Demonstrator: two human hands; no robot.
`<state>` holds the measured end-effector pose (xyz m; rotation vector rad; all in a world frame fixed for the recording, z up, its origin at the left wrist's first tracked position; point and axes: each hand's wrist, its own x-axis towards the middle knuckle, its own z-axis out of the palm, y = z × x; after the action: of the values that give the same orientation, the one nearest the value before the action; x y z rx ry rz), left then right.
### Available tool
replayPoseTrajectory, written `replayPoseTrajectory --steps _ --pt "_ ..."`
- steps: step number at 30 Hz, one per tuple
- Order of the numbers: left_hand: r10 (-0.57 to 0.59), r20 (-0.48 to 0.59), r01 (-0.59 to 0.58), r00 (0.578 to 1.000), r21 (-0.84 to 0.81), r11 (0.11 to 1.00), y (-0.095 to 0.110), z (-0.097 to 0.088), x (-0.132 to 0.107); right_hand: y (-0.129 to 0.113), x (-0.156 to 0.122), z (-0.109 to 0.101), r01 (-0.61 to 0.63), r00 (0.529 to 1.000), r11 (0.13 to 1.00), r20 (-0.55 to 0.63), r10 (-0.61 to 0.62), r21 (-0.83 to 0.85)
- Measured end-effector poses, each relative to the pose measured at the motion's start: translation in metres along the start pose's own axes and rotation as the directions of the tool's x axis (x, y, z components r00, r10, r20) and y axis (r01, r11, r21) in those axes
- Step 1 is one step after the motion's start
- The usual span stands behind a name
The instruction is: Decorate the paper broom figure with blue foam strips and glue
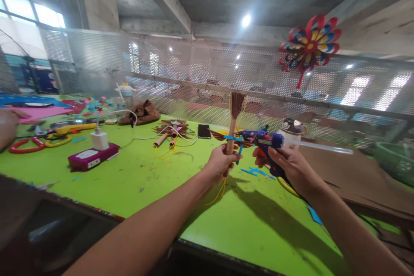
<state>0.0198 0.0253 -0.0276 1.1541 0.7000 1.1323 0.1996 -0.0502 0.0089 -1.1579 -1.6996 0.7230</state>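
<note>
Upright in my left hand (222, 161) is a brown paper craft (233, 127), its rolled stem pinched between thumb and fingers. Its top fans out in folds, pleated wings spread at the sides, and yellow threads hang below. A blue paper strip (233, 138) crosses the stem, and another bit of blue dangles beside it. My right hand (291, 164) is wrapped round the handle of a dark blue hot glue gun (263, 139), with a clear glue stick (323, 146) sticking out of its back. The gun's nozzle points left, close to the blue strip; I cannot tell whether they touch.
A purple power strip (93, 157) with a white plug (99, 139) stands left on the green table (145, 198). Finished-looking brown paper pieces (174, 131), a phone (204, 131) and scissors (27, 144) lie behind. Cardboard (346, 177) and a green basket (396, 159) are right. Another person's arm (7, 127) is far left.
</note>
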Motion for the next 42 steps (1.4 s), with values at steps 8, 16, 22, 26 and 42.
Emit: replayPoseTrajectory --steps 8,16,22,26,42 --pt "0.0 0.007 0.0 1.0 0.02 1.0 0.0027 0.0017 -0.0025 -0.005 -0.001 0.0019 0.026 1.0 1.0 0.005 -0.026 -0.003" --pt "0.009 -0.003 -0.008 1.0 0.023 1.0 0.0043 0.002 -0.0027 -0.0067 -0.0003 0.0031 0.042 0.999 0.999 0.004 -0.042 -0.03" --pt "0.004 -0.007 -0.004 1.0 0.049 0.999 0.0034 0.0011 -0.0017 -0.0072 -0.0013 0.0023 0.035 0.999 0.999 0.005 -0.035 -0.005" --pt "0.006 -0.003 -0.005 1.0 0.055 0.998 0.002 0.0007 -0.0006 -0.0084 -0.0009 0.0028 0.055 0.998 0.998 0.007 -0.055 -0.026" --pt "-0.009 -0.01 0.009 1.0 0.037 0.999 0.0062 0.0019 -0.0028 -0.01 -0.0018 0.0031 0.106 0.994 0.985 -0.006 -0.107 -0.133"
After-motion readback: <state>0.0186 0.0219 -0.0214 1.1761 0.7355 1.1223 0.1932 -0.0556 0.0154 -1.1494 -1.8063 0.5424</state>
